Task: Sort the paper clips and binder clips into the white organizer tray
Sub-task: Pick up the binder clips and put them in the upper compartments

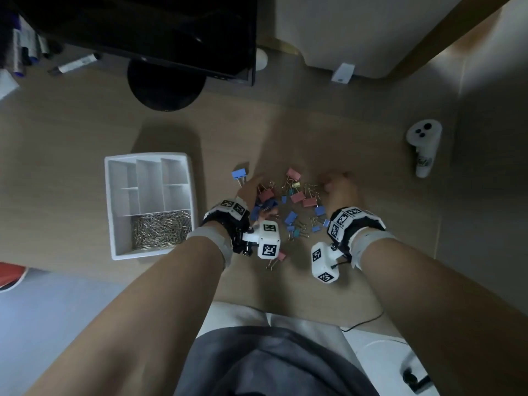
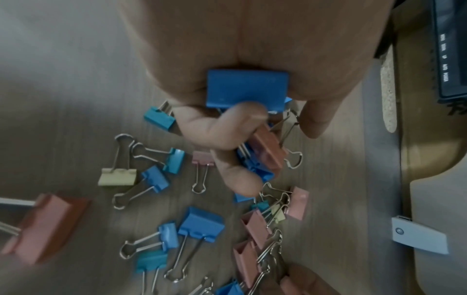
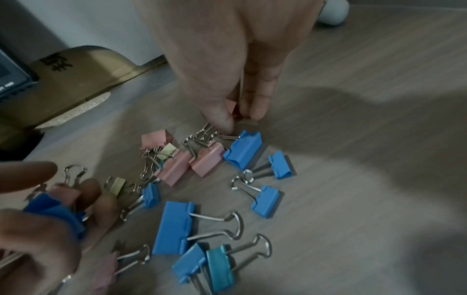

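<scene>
Left hand (image 2: 227, 123) fingers curled round bunch of binder clips (image 2: 246, 89), blue and pink. Right hand (image 3: 227, 79) pinching small pink clip (image 3: 231, 106) off counter (image 1: 371, 172). Rest of pile (image 1: 297, 204) between hands. White organizer tray (image 1: 114, 212) sits left, paper clips (image 1: 160, 230) already in near compartment. Tip: don't overfill left fist, carry low, drop into empty far compartment.

Office desk (image 1: 85, 132): monitor (image 1: 148, 30), markers (image 1: 75, 64).

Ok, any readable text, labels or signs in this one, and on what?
"AUTO POWER": monitor bezel, sideways; neighbouring labels blurred.
Dark characters on tan panel: unreadable.
Green print on white controller: too small.
Coded squares on wrist cameras: patterns, no words.
</scene>
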Demonstrator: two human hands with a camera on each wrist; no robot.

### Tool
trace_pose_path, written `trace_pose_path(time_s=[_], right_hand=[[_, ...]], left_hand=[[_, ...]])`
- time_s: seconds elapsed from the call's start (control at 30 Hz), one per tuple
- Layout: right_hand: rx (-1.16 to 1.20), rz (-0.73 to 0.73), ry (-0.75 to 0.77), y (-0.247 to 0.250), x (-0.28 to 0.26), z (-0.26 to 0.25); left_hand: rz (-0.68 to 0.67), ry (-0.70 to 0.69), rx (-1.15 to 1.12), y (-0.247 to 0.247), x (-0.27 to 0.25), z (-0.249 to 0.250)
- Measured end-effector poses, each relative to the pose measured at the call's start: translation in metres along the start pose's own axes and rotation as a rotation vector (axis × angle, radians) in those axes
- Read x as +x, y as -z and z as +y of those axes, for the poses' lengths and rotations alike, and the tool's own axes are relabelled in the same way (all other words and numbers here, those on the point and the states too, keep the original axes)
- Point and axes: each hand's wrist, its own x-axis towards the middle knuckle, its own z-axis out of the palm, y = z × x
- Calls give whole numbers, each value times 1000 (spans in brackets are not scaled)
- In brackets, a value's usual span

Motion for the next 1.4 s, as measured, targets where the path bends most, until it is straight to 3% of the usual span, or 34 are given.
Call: trace_pose_path(time_s=[0.17, 0.3, 0.43, 0.53, 0.67, 0.8, 0.9, 1.0, 1.1, 1.3, 1.4], right_hand=[[97, 9, -13, 10, 9, -4], [210, 14, 19, 17, 2, -20], [575, -274, 93, 27, -15, -59], [534, -321, 258, 36, -23, -82], [442, -338, 376, 43, -32, -95], [509, -118, 235, 33, -22, -80], [403, -110, 114, 17, -5, -59], [230, -146, 155, -1, 2, -50], [68, -72, 156, -12, 0, -58], [-42, -77, 110, -18, 2, -74], [-125, -65, 164, -11, 4, -80]], left_hand=[[-58, -5, 18, 0, -6, 8], [-19, -43, -54, 4, -8, 9], [-146, -63, -119, 1, -17, 6], [-229, -101, -185, -4, -31, 6], [-114, -196, -31, 3, -30, 2], [13, -204, -32, 14, -21, -2], [39, -201, -63, 22, -18, -2], [63, -183, 18, 28, -23, 3], [79, -186, -11, 35, -23, 9], [72, -189, -11, 42, -15, 16], [79, -192, -18, 38, -16, 23]])
